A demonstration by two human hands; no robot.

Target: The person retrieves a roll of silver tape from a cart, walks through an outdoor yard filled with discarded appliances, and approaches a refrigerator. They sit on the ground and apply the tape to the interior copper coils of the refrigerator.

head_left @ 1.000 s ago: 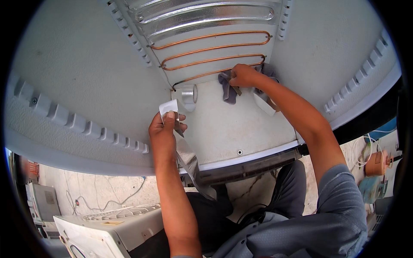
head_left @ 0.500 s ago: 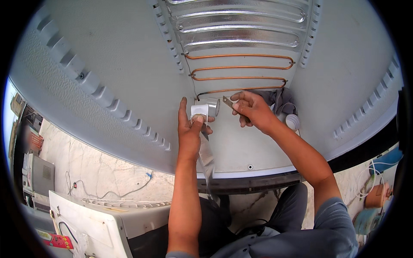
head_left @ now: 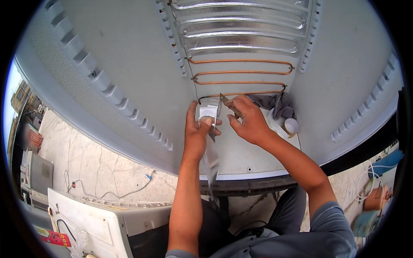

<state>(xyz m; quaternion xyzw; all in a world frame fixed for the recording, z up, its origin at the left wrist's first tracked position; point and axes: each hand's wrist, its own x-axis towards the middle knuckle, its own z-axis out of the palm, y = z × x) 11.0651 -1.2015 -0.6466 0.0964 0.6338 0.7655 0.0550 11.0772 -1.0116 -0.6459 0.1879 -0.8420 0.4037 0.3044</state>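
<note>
My left hand [head_left: 198, 135] is closed around a roll of silver foil tape [head_left: 211, 103], thumb pressed on the front. White backing paper [head_left: 208, 111] shows above the thumb, and a long foil strip [head_left: 211, 157] hangs down toward my lap. Close by, my right hand [head_left: 253, 122] grips a cutter knife [head_left: 231, 106], its blade tip pointing up beside the roll. Behind both hands, a bent copper tube [head_left: 243, 72] zigzags across the back wall of a white cabinet. Higher up, its loops are covered by silver foil [head_left: 241, 26].
A grey cloth [head_left: 282, 107] lies in the back right corner beside a white roll [head_left: 291, 125]. Ribbed side walls [head_left: 103, 88] flank my arms. A white appliance panel [head_left: 86, 223] stands lower left, near a cable [head_left: 116, 195] on the floor. A blue container [head_left: 385, 165] is at far right.
The right hand has brought the knife left, nearer the tape roll, and turned its blade more upright. My left hand has shifted slightly right in the view, still holding the tape.
</note>
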